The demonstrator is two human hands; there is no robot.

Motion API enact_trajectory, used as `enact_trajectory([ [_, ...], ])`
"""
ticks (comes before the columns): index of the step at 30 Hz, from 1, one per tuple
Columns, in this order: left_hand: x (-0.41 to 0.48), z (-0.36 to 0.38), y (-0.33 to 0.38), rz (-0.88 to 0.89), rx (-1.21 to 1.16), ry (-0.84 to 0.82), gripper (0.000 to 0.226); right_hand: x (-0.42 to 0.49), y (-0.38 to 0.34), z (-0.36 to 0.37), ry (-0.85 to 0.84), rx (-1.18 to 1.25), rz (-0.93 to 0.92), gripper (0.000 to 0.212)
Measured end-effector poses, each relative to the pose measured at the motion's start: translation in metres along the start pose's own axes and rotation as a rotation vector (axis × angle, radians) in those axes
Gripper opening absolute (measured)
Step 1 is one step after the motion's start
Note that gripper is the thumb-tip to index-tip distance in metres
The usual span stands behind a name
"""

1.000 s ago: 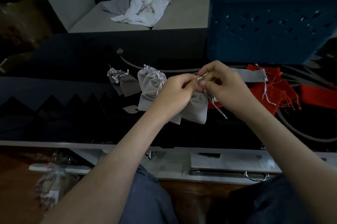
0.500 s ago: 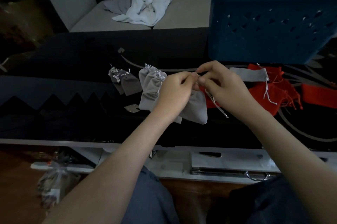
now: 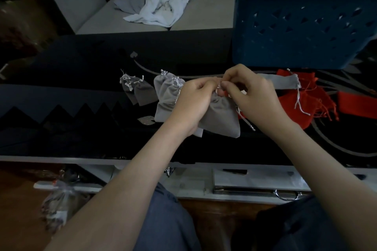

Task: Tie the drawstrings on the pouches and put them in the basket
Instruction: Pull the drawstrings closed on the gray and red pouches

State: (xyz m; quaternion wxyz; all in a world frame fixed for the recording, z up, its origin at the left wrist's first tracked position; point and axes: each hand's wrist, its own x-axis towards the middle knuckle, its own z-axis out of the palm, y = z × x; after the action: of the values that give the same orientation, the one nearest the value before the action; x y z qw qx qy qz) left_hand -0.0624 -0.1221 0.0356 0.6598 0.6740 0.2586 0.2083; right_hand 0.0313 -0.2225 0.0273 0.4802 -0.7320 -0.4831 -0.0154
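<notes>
1. Left hand (image 3: 193, 99): fingers curled, pinching the gathered neck of the grey pouch (image 3: 222, 118).
2. Right hand (image 3: 255, 97): fingertips nip the drawstring (image 3: 245, 121) at that same neck; a loose end hangs below.
3. The pouch is over the black table (image 3: 81, 128), in front of one blue basket (image 3: 295, 26).
4. Left of the hands: two dark grey tied pouches (image 3: 142, 93) and two light grey tied pouches (image 3: 166, 99).
5. To the right: one flat grey pouch (image 3: 283, 83) lying on a heap of red pouches (image 3: 310, 107), number unclear.

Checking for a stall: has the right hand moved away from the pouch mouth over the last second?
No. The right hand stays just below the blue basket's near-left corner, pinching the drawstring at the mouth of the grey pouch.
</notes>
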Motion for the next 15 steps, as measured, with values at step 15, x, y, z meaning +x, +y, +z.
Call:
enact_trajectory([
  [15, 0.0060, 0.0018, -0.0095, 0.033, -0.039, -0.012, 0.020, 0.0067, 0.0034, 0.0005, -0.200, 0.200, 0.320, 0.009],
])
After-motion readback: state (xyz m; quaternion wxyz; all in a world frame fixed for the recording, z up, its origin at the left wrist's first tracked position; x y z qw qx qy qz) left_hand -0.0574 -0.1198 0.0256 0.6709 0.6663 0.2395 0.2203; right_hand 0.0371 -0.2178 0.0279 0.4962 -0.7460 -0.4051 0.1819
